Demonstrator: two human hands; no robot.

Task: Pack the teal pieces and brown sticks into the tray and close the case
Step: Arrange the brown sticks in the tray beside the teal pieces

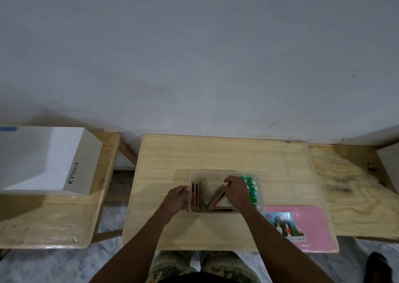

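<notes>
A translucent tray (pixel 212 174) sits in the middle of the wooden table (pixel 226 153). Teal pieces (pixel 252 191) stand in a row along its right side. Brown sticks (pixel 196 194) lie upright at its left end, and others (pixel 218 200) lie slanted in the middle. My left hand (pixel 174 200) grips the tray's left edge. Over the tray's middle, my right hand (pixel 236 191) has curled fingers pinching a small pale thing beside the slanted sticks. What that thing is cannot be told.
A pink lid (pixel 311 224) with a picture label lies flat at the table's front right. A white box (pixel 43 159) marked KP003 stands on a bench to the left. Another wooden bench (pixel 354 185) adjoins on the right. A wall stands just behind.
</notes>
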